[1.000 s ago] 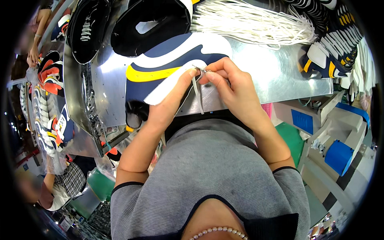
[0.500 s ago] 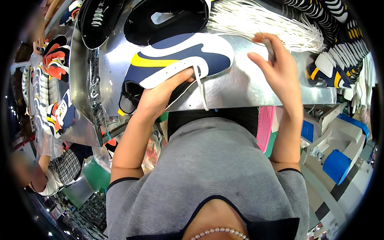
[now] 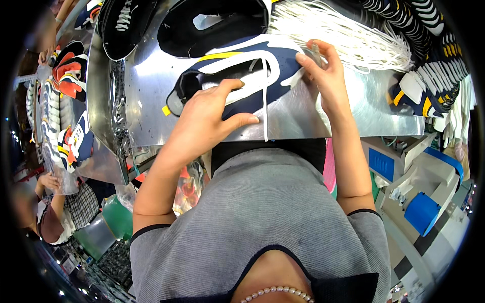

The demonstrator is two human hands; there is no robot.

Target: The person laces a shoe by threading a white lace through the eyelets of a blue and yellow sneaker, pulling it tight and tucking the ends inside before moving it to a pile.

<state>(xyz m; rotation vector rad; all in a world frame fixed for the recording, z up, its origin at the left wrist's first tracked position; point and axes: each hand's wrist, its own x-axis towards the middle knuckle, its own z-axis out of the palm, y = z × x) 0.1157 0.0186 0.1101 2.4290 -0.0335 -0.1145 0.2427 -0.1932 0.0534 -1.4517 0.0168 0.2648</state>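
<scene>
A navy, white and yellow shoe upper (image 3: pixel 289 61) lies on the metal table, toe to the right, its opening facing up. A white lace (image 3: pixel 265 108) crosses the opening near the toe and hangs toward me. My left hand (image 3: pixel 207 112) is at the upper's heel half, thumb and forefinger spread apart over its near side; the other fingers are partly hidden. At the toe end is my right hand (image 3: pixel 323 70), its thumb tip at the toe's edge and the forefinger raised and bent. A greyish piece, perhaps a finger cover, shows between them.
A bundle of white laces (image 3: pixel 343 35) lies behind my right hand. Black shoe uppers (image 3: pixel 212 30) sit along the back of the metal table (image 3: pixel 374 108). Stacked uppers (image 3: pixel 429 93) stand at the right. Two other people work at the left, beside more shoe parts (image 3: pixel 70 73).
The upper has turned from its side so its opening faces up. My left hand has loosened and spread its thumb. My right hand has moved left to the toe.
</scene>
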